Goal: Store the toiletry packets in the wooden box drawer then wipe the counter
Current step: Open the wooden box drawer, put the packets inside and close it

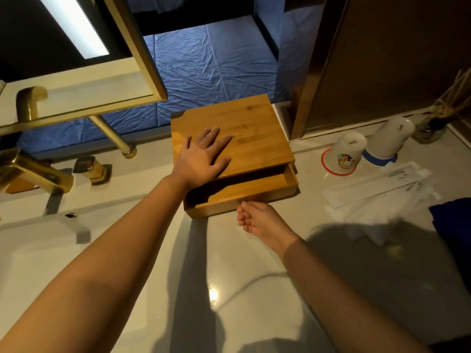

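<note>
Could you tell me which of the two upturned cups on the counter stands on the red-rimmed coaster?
The nearer, shorter cup with the cartoon print stands on the red-rimmed coaster; the taller plain white cup beside it sits on a blue one.

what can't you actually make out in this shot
- Head view: the drawer interior is in deep shadow under the wooden box top; contents cannot be told.
- Right hand fingertips curl under the drawer front, so its grip is hidden.
- Print on the toiletry packets is too small to read.
- The dark blue cloth is cut off by the right edge.
</note>
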